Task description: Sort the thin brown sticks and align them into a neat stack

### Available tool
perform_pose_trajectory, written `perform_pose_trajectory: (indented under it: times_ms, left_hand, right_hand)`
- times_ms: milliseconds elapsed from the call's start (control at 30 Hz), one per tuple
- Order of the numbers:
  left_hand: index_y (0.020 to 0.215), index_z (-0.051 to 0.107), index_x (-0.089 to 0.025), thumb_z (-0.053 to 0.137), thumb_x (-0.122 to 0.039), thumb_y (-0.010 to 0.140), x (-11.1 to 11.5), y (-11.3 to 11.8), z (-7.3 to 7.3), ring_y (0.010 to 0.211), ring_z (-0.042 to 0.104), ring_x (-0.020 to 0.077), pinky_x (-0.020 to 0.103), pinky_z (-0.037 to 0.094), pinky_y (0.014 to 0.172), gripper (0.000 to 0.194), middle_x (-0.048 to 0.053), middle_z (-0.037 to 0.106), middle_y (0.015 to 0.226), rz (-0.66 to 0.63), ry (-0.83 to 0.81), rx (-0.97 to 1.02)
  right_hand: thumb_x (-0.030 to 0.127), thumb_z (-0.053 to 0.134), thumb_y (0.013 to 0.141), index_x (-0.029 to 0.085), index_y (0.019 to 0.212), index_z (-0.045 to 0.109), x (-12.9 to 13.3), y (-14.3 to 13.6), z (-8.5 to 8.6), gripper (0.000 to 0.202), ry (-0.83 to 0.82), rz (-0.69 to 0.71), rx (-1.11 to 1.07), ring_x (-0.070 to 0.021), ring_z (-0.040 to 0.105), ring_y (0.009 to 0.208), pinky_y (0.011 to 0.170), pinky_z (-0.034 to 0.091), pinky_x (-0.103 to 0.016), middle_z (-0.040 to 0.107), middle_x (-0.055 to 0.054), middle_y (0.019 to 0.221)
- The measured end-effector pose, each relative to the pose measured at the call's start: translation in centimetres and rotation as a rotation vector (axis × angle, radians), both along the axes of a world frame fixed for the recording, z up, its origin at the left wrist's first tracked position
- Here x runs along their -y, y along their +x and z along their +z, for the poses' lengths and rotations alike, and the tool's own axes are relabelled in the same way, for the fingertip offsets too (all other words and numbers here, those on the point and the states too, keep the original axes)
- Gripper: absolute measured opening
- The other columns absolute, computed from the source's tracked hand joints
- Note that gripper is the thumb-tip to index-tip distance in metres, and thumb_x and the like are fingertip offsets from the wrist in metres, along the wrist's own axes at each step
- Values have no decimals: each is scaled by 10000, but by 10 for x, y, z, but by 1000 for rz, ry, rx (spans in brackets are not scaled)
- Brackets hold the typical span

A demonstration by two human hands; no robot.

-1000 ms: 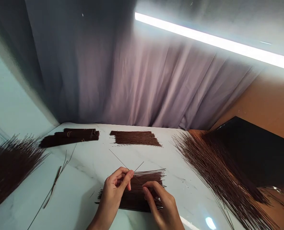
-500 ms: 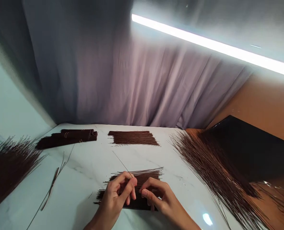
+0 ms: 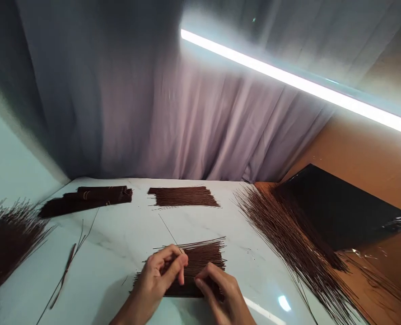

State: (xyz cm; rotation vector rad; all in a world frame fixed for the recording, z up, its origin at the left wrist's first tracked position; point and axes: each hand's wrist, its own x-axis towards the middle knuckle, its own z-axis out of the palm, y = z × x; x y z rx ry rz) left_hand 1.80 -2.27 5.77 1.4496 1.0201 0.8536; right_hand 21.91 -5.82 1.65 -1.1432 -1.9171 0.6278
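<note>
My left hand (image 3: 158,275) is closed in a pinch on a thin dark stick (image 3: 168,230), which slants up and left from the fingertips over the white tabletop. My right hand (image 3: 222,289) is a little lower and to the right, thumb and forefinger brought together; whatever lies between them is too small to make out. Beneath both hands is a flat layer of thin brown sticks (image 3: 205,255), side by side and running crosswise. Its near part looks darker and denser, and the hands partly hide it.
Another flat row of brown sticks (image 3: 183,197) lies farther back. Dark tied bundles (image 3: 95,197) are at the back left. Long loose sticks lie at left (image 3: 11,243) and right (image 3: 298,239), the latter beside a black sheet (image 3: 339,207). A small twisted bundle (image 3: 67,268) lies left of my hands.
My right hand has moved slightly down, its thumb and forefinger now closer together. The left keeps its pinch on the thin stick. The whole view has shifted a little.
</note>
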Motion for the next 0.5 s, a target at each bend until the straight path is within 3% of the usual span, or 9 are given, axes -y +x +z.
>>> perform_pose_trajectory:
  times_ms: [67, 133, 200, 233, 300, 367, 433, 500]
  left_hand:
    - [777, 584, -212, 545, -487, 988, 6, 0, -3, 651, 469, 150, 247, 357, 654, 350, -35, 539, 622, -79, -10, -2]
    - [772, 584, -209, 540, -480, 990, 9, 1, -6, 676, 499, 161, 256, 371, 681, 350, -26, 558, 631, -162, -27, -28]
    - [755, 574, -209, 525, -487, 993, 6, 1, -10, 677, 502, 164, 261, 370, 677, 369, -23, 559, 643, -173, -26, -74]
    - [747, 565, -211, 515, -494, 995, 2, 1, -12, 670, 495, 162, 262, 366, 671, 380, -27, 550, 643, -147, -14, -93]
    - [724, 533, -216, 500, -504, 1000, -5, 0, -14, 679, 494, 161, 259, 366, 678, 401, -34, 529, 647, -47, 29, -109]
    - [720, 522, -217, 493, -500, 1007, -10, -1, -14, 709, 513, 164, 254, 378, 706, 404, -33, 530, 667, 20, 64, -112]
    - [738, 543, -215, 498, -494, 1008, -10, -3, -14, 717, 526, 165, 250, 388, 720, 390, -32, 539, 664, 20, 64, -106]
    - [778, 575, -211, 509, -490, 1004, -4, -2, -15, 700, 523, 162, 247, 392, 720, 365, -34, 550, 640, -31, 25, -69]
  right_hand:
    - [337, 468, 1045, 204, 844, 602, -21, 11, 10, 276, -150, 133, 6, -124, 565, 595, 541, 431, -204, 600, 19, 690]
    - [315, 480, 1045, 203, 863, 625, -45, 21, 35, 259, -153, 258, 122, -124, 586, 631, 577, 448, -203, 631, 19, 721]
    - [241, 454, 1044, 197, 842, 632, -57, 25, 56, 273, 80, 266, 297, -141, 590, 674, 609, 442, -223, 648, -5, 744]
    - [199, 428, 1038, 192, 853, 636, -56, 23, 58, 278, 241, 231, 362, -156, 592, 701, 621, 436, -240, 657, -26, 762]
    - [130, 391, 1018, 180, 946, 634, -40, 13, 43, 258, 501, 121, 373, -168, 589, 697, 601, 413, -254, 655, -47, 761]
    - [99, 389, 1006, 179, 1016, 608, -17, 0, 9, 234, 551, 8, 249, -142, 560, 624, 548, 381, -237, 626, -27, 729]
    - [139, 393, 1020, 196, 936, 586, -1, -7, -23, 217, 356, -27, 134, -117, 524, 575, 525, 378, -215, 588, -1, 704]
    - [236, 424, 1036, 202, 857, 579, -2, -4, -34, 239, 68, -7, 63, -115, 536, 605, 563, 410, -206, 599, 3, 721]
